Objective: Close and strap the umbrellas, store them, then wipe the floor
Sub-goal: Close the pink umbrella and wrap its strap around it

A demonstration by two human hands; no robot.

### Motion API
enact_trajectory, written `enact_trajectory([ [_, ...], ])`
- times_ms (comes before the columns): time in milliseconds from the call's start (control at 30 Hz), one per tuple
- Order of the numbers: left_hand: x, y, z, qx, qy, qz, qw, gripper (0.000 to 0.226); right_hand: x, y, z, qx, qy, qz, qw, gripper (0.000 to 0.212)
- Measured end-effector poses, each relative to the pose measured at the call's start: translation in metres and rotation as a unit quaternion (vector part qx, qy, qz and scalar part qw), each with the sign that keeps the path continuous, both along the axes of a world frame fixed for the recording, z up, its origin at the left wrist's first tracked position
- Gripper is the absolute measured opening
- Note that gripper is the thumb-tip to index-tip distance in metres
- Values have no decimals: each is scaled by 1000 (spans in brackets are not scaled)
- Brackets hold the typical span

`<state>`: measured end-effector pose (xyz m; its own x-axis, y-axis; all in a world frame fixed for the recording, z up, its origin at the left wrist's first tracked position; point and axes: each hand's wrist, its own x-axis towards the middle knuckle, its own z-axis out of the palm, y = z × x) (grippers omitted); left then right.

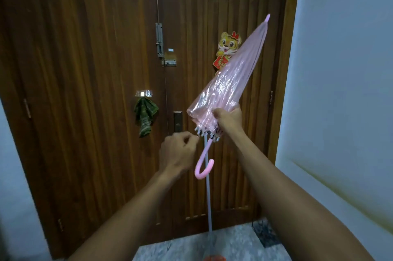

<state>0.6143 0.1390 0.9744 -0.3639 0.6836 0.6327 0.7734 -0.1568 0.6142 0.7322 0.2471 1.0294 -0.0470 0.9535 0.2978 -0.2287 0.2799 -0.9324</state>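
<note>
A folded pink translucent umbrella (231,73) points up and to the right, with its tip near the wall's edge and its curved pink handle (203,166) hanging down. My right hand (228,119) grips the canopy near its open lower end. My left hand (178,151) is just left of the rib tips, its fingers pinched together at one of them; whether they hold a strap is too small to tell. A thin white rod (208,192) stands upright behind the handle and reaches down to the floor, with something red (213,258) at its foot.
A dark wooden double door (85,69) fills the view, with a bolt (159,40), a lock plate (177,121) and a tiger sticker (228,47). A green cloth (145,117) hangs from a hook. A white wall (340,90) stands right; speckled floor (234,243) lies below.
</note>
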Motion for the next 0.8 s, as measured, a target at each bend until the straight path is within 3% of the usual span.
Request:
enact_trajectory([
  [67, -6, -4, 14, 71, 0, 70, 995, 33, 2, 4, -7, -1, -15, 19, 1000, 51],
  [167, -6, 13, 37, 78, -50, 34, 995, 40, -4, 0, -20, 54, -69, 16, 996, 56],
  [267, 3, 35, 60, -38, -172, -88, 980, 99, -20, -10, -42, 102, -106, 71, 987, 58],
  [333, 9, 50, 68, -80, -297, -132, 942, 117, -32, -21, -57, 128, -161, 103, 973, 59],
  [400, 6, 60, 69, -46, -386, -93, 917, 101, -36, -23, -64, 201, -263, 112, 937, 71],
  [467, -12, 68, 63, 42, -442, -59, 894, 61, -31, -22, -64, 258, -360, 169, 881, 103],
  [533, -32, 67, 58, 86, -452, -60, 886, 42, -20, -22, -54, 252, -392, 228, 855, 101],
  [600, -49, 62, 56, 87, -450, -82, 885, 45, -12, -19, -42, 255, -376, 175, 873, 57],
  [667, -58, 62, 55, 62, -439, -103, 890, 47, -7, -16, -23, 283, -295, 16, 913, 20],
  [733, -61, 63, 54, 35, -438, -138, 888, 43, -7, -9, -5, 304, -227, -103, 919, 23],
  [800, -59, 62, 54, 8, -446, -192, 874, 43, -12, 0, 5, 299, -264, -133, 907, 62],
])
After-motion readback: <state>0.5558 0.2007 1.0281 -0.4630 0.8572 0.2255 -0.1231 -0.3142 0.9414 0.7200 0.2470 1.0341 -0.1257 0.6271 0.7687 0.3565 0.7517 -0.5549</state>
